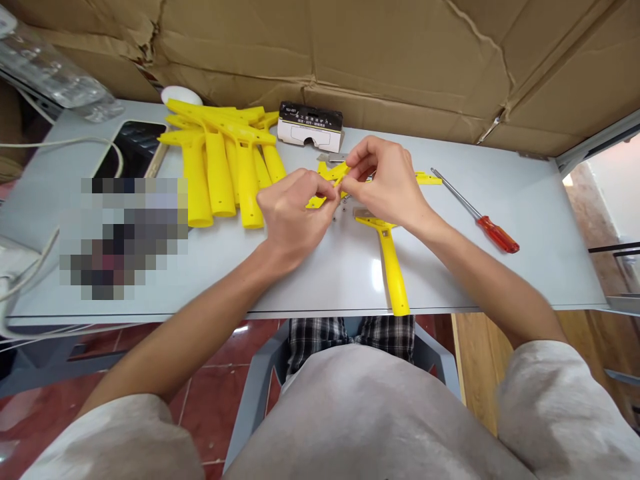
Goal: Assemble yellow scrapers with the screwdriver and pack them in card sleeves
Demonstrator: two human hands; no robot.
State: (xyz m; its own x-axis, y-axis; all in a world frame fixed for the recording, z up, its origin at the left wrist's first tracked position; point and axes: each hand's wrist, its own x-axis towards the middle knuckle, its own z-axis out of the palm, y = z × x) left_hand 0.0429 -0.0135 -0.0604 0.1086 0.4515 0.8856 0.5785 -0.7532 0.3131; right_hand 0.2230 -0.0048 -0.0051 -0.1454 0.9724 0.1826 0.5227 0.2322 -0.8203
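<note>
My left hand (300, 210) is closed in a pinch on a small yellow plastic piece (342, 176). Its other end is pinched between the fingertips of my right hand (387, 180), and the fingers partly cover it. Below my right hand a yellow scraper (393, 270) lies with its handle toward the table's front edge. More yellow plastic parts (428, 179) lie beneath and behind the hands, partly hidden. Several tiny metal bits, too small to name, are scattered just under the fingertips. Behind the hands lies a flat metal blade (331, 157).
Yellow handles (215, 173) are heaped on the left of the white table (310, 273). A black and white box (310, 127) stands at the back. To the right lies a red-handled screwdriver (495, 233). A phone (131, 150), cables and a plastic bottle (55, 70) are at far left.
</note>
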